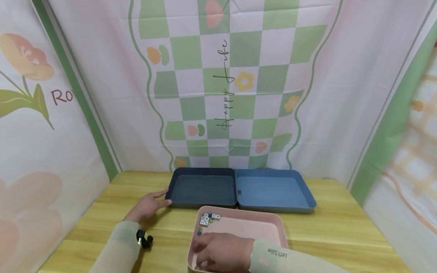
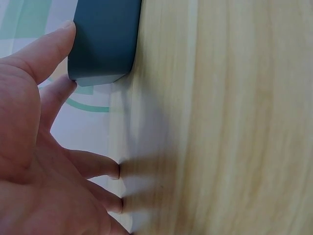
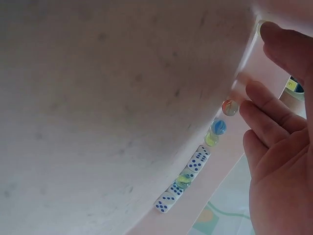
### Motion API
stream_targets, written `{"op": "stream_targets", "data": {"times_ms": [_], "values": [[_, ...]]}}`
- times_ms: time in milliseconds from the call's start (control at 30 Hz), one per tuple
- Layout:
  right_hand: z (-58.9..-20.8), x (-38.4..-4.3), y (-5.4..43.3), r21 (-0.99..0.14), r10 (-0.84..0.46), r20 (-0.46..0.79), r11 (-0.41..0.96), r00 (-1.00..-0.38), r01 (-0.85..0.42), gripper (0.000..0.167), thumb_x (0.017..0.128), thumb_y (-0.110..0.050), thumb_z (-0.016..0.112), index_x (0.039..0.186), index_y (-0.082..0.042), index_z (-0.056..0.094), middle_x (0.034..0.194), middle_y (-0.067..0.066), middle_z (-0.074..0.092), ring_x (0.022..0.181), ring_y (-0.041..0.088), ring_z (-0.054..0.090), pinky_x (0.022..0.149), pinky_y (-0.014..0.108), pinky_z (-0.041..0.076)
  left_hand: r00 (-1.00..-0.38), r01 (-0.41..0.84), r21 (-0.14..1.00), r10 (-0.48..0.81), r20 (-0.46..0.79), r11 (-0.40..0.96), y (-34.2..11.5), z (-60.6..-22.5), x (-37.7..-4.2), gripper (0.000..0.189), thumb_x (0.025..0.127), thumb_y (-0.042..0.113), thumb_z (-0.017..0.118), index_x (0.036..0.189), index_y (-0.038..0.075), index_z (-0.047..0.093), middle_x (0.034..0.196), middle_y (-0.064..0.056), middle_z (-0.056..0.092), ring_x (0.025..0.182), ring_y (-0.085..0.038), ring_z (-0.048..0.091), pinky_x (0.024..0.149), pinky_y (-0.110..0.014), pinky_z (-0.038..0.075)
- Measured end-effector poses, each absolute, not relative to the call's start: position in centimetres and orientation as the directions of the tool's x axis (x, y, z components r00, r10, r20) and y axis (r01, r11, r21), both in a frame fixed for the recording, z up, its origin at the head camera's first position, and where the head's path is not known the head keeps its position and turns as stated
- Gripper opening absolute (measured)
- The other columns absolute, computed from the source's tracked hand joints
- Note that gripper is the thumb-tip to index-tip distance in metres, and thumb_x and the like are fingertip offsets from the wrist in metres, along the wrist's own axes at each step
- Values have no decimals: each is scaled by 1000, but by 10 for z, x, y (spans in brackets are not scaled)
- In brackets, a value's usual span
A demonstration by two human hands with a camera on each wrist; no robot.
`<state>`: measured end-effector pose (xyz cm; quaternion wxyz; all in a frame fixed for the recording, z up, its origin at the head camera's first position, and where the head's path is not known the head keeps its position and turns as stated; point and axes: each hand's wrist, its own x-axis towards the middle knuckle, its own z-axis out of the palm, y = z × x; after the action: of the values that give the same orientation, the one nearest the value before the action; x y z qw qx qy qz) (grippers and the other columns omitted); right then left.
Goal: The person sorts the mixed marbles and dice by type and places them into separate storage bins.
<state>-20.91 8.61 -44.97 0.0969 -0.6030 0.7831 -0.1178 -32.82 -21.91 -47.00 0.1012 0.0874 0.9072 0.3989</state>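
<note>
My left hand touches the left end of the dark navy tray with thumb and index finger. In the left wrist view its other fingers are spread, their tips at the wooden table. My right hand is inside the pink tray. In the right wrist view its thumb tip touches a clear marble in the tray's corner, the visible fingers apart from it. Along the same wall lie an orange-streaked marble, a blue marble, yellow-green marbles and several white dice.
A lighter blue tray stands against the navy tray's right side, with a small dark round thing at its left wall. Behind the trays hangs a checked green-and-white cloth. A small black device is at my left wrist.
</note>
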Motion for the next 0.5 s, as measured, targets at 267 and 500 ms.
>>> {"op": "stream_targets", "data": {"times_ms": [267, 500], "values": [[-450, -209, 86, -317, -973, -27, 228, -231, -921, 31, 99, -20, 65, 129, -27, 69, 139, -13, 49, 124, -7, 39, 99, 8, 32, -964, 65, 744, 234, -125, 665, -219, -470, -328, 64, 95, 47, 66, 151, 23, 46, 152, -23, 39, 138, -49, 31, 108, -67, 23], [-452, -210, 86, -333, -974, -24, 220, -225, -917, 35, 99, -17, 66, 132, -26, 66, 141, -13, 49, 126, -5, 39, 101, 10, 31, -964, 57, 749, 232, -130, 660, -219, -470, -329, 66, 94, 48, 66, 152, 24, 46, 152, -23, 38, 138, -49, 31, 108, -66, 24]]}}
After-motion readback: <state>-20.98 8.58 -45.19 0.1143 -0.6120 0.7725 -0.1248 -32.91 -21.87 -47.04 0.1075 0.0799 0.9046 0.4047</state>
